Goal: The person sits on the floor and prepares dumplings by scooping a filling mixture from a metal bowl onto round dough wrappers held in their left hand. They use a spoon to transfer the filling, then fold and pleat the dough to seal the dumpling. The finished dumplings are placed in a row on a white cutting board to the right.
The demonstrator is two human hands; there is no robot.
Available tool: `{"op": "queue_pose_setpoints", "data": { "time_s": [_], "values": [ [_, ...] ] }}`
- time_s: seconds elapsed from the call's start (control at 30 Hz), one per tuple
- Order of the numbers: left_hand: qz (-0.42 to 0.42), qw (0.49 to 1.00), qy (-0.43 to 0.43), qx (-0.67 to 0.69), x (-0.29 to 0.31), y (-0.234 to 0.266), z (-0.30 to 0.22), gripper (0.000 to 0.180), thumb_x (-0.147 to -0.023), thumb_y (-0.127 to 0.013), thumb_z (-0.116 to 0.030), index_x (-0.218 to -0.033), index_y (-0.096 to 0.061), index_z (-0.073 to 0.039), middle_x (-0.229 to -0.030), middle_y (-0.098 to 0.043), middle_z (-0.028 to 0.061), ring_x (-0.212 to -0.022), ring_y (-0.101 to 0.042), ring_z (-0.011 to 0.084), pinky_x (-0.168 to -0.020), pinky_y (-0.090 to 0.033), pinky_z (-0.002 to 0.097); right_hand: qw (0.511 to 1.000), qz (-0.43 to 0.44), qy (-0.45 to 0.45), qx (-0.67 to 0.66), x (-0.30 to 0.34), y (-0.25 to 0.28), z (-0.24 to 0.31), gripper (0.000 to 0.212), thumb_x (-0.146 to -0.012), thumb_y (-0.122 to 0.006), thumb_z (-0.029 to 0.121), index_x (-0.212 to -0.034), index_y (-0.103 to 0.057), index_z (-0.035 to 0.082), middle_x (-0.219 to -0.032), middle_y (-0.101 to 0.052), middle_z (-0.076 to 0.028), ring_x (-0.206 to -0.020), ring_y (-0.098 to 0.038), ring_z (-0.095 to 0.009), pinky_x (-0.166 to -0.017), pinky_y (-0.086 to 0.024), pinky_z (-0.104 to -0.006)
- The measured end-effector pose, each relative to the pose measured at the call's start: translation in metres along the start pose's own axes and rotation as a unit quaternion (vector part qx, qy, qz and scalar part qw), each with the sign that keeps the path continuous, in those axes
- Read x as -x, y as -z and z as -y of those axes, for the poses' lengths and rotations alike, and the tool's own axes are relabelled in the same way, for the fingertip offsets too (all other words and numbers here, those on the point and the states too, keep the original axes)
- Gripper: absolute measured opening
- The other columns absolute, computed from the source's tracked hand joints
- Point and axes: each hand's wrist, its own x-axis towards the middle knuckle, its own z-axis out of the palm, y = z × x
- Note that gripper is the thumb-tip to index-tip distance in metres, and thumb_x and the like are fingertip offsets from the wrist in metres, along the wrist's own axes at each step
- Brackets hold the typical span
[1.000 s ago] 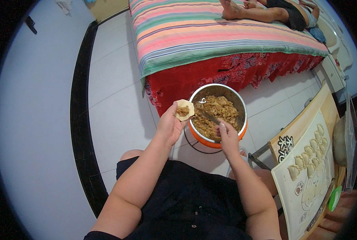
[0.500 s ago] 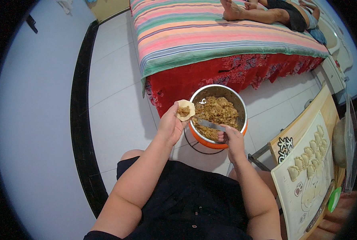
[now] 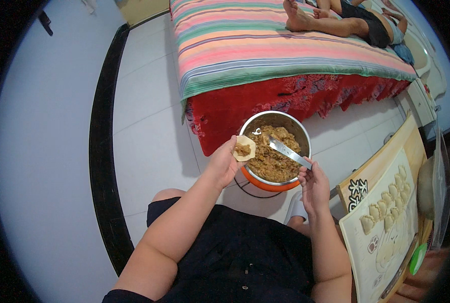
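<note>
My left hand (image 3: pixel 223 162) holds a round dumpling wrapper (image 3: pixel 250 143) at the bowl's left rim, closed on its edge. A small heap of brown filling (image 3: pixel 242 149) lies in the middle of the wrapper. In my right hand (image 3: pixel 314 186) is the end of a flat metal spatula (image 3: pixel 288 152), its blade pointing up and left over the filling. Below it stands a deep metal bowl (image 3: pixel 307 132) of chopped brown filling (image 3: pixel 277 164), with an orange outer side. A small white piece shows inside the bowl near its upper left rim.
On the right, a wooden table (image 3: pixel 411 134) carries a pale mat (image 3: pixel 358 242) with several folded dumplings (image 3: pixel 386 198) and a green object (image 3: pixel 418 258). Ahead is a bed (image 3: pixel 225 50) with striped cover, where a person (image 3: pixel 351 25) lies. A white wall is left.
My right hand has moved right and slightly down, and the spatula's blade has lifted away from the wrapper to above the filling. My left hand with the wrapper has shifted slightly right and down.
</note>
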Motion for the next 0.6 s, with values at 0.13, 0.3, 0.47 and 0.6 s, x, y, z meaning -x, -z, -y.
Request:
{"op": "queue_pose_setpoints", "data": {
  "time_s": [0.13, 0.3, 0.47, 0.6],
  "values": [
    [0.053, 0.998, 0.035, 0.001, 0.001, -0.007, 0.004, 0.046, -0.101, -0.027, -0.032, -0.127, -0.036, 0.004, -0.124, -0.048, 0.0190, -0.114, -0.052, 0.0279, -0.095, -0.049, 0.0388, 0.992, 0.044, 0.064, 0.104, 0.013, -0.004, -0.005, 0.037, -0.097, -0.045, 0.025, -0.116, -0.055, -0.005, -0.088, -0.058, -0.006, -0.078, -0.055, -0.013, -0.071, -0.047, -0.0246],
    [0.072, 0.997, 0.040, 0.009, -0.001, -0.004, 0.005, 0.047, -0.101, -0.024, -0.034, -0.128, -0.037, 0.003, -0.122, -0.050, 0.0189, -0.110, -0.055, 0.0266, -0.091, -0.052, 0.0377, 0.902, 0.138, 0.246, 0.326, 0.021, -0.004, -0.008, 0.027, -0.094, -0.052, 0.017, -0.110, -0.061, -0.002, -0.091, -0.059, -0.009, -0.083, -0.057, -0.016, -0.074, -0.048, -0.0272],
    [0.069, 0.997, 0.033, 0.003, -0.001, -0.005, 0.002, 0.048, -0.101, -0.024, -0.034, -0.126, -0.039, 0.003, -0.120, -0.051, 0.0185, -0.109, -0.056, 0.0261, -0.089, -0.053, 0.0369, 0.875, 0.145, 0.319, 0.334, 0.027, -0.001, -0.002, 0.025, -0.093, -0.054, 0.015, -0.111, -0.061, -0.001, -0.092, -0.059, -0.010, -0.081, -0.057, -0.016, -0.072, -0.048, -0.0274],
    [0.067, 0.997, 0.026, 0.008, -0.001, -0.006, 0.002, 0.047, -0.101, -0.024, -0.035, -0.125, -0.041, 0.003, -0.119, -0.052, 0.0178, -0.108, -0.057, 0.0250, -0.089, -0.053, 0.0363, 0.880, 0.120, 0.324, 0.325, 0.030, -0.005, -0.003, 0.021, -0.089, -0.058, 0.011, -0.107, -0.063, 0.000, -0.089, -0.061, -0.011, -0.081, -0.059, -0.019, -0.073, -0.047, -0.0276]
  ]
}}
